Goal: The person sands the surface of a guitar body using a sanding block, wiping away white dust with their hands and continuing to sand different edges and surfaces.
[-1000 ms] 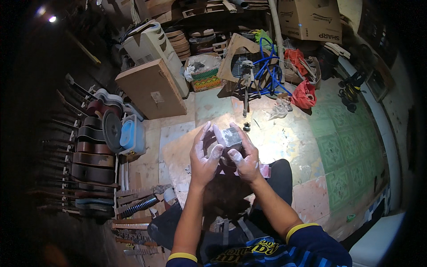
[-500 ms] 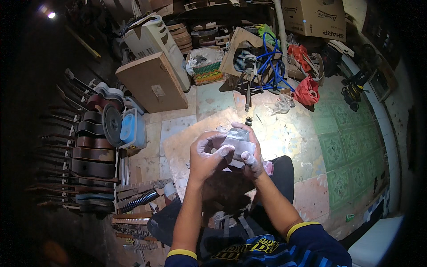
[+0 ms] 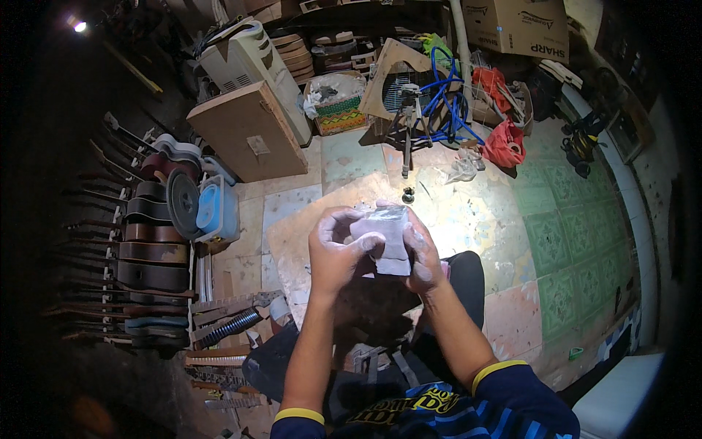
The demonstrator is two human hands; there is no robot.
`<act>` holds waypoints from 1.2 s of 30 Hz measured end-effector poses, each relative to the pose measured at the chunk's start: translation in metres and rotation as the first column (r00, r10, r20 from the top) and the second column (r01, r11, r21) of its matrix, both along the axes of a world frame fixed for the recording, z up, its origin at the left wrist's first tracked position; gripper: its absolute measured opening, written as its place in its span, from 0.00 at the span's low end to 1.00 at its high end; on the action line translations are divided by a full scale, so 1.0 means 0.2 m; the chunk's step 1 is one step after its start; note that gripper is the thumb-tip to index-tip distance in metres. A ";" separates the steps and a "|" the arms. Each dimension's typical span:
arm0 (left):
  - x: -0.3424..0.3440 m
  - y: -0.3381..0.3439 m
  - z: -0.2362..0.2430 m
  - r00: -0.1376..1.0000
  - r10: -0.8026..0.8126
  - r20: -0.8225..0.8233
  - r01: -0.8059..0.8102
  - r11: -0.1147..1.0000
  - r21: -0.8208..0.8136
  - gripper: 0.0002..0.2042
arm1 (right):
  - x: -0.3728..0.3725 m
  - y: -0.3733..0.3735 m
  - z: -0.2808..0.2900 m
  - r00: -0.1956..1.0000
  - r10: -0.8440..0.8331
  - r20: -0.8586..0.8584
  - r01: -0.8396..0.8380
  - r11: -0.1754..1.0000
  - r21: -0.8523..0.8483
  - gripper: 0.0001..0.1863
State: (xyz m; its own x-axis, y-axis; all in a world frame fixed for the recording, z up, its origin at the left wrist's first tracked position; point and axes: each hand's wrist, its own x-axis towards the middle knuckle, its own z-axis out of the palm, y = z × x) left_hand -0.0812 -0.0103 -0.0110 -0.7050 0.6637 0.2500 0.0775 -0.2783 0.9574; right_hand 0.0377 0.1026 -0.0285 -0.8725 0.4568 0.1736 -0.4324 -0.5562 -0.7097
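Together, the left hand and right hand clasp one grey block and one pale sheet against it, above one tan board; one cardboard box stands beyond.

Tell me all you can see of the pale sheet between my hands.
The sheet looks thin and papery, pale lilac-grey, with a crosswise line, perhaps a crease, near its lower edge. It lies against a grey block, which shows above it, and its lower end hangs toward you. Your left hand has its thumb on it; your right hand holds its right side. Its back is hidden.
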 end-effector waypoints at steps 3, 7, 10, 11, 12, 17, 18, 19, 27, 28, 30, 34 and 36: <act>-0.04 0.01 -0.03 0.996 0.005 -0.091 -0.010 0.999 -0.054 0.43 | 0.05 0.02 0.03 0.982 0.169 -0.082 -0.178 0.976 -0.129 0.39; -0.12 0.05 -0.03 0.945 -0.150 -0.292 0.099 0.978 -0.181 0.52 | 0.15 0.02 0.03 0.943 0.304 -0.137 -0.325 0.929 -0.177 0.39; -0.14 0.05 -0.01 0.840 -0.211 -0.499 0.081 0.960 -0.269 0.48 | 0.24 0.01 0.14 0.935 0.349 -0.056 -0.354 0.924 -0.148 0.36; -0.12 0.07 0.01 0.813 -0.229 -0.536 0.069 0.951 -0.302 0.47 | 0.28 0.06 0.15 0.965 0.255 0.064 -0.258 0.965 0.045 0.35; -0.10 0.08 0.03 0.783 -0.247 -0.570 0.054 0.941 -0.334 0.46 | 0.34 0.11 0.14 0.977 0.139 0.164 -0.177 0.953 0.247 0.34; 0.06 0.13 0.13 0.514 -0.363 -0.777 -0.225 0.817 -0.531 0.42 | 0.49 0.24 0.20 0.788 -0.528 0.318 0.213 0.718 0.663 0.31; 0.09 0.14 0.13 0.466 -0.435 -0.771 -0.251 0.770 -0.586 0.42 | 0.51 0.29 0.12 0.718 -0.645 0.262 0.254 0.594 0.764 0.30; 0.10 0.15 0.13 0.420 -0.502 -0.756 -0.281 0.720 -0.635 0.41 | 0.52 0.30 0.07 0.712 -0.654 0.256 0.188 0.528 0.828 0.30; 0.25 0.17 0.02 0.157 -0.650 -0.744 -0.463 0.617 -0.636 0.18 | 0.59 0.20 -0.02 0.725 -0.681 0.107 -0.059 0.093 0.994 0.31; 0.30 0.16 -0.06 0.048 -0.567 -0.822 -0.523 0.687 -0.504 0.17 | 0.58 0.20 -0.02 0.725 -0.683 0.092 -0.041 0.091 0.995 0.32; 0.39 0.16 -0.17 0.004 -0.455 -0.890 -0.561 0.736 -0.379 0.14 | 0.56 0.18 -0.02 0.723 -0.687 0.073 -0.037 0.067 0.997 0.33; 0.42 0.22 -0.30 0.107 -0.306 -0.946 -0.522 0.792 -0.316 0.08 | 0.63 0.11 -0.03 0.743 -0.667 0.052 -0.066 0.005 0.998 0.32; 0.40 0.24 -0.33 0.072 -0.217 -0.974 -0.493 0.841 -0.224 0.04 | 0.65 0.11 -0.04 0.773 -0.634 -0.009 -0.045 -0.070 0.997 0.31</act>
State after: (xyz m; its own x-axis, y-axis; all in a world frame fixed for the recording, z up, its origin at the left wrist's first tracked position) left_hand -0.0016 0.0371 -0.0777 -0.1612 0.8349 0.5263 0.9728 0.2244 -0.0580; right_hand 0.1678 0.1245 -0.0359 -0.8050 0.3876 0.4492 0.1394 0.8595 -0.4918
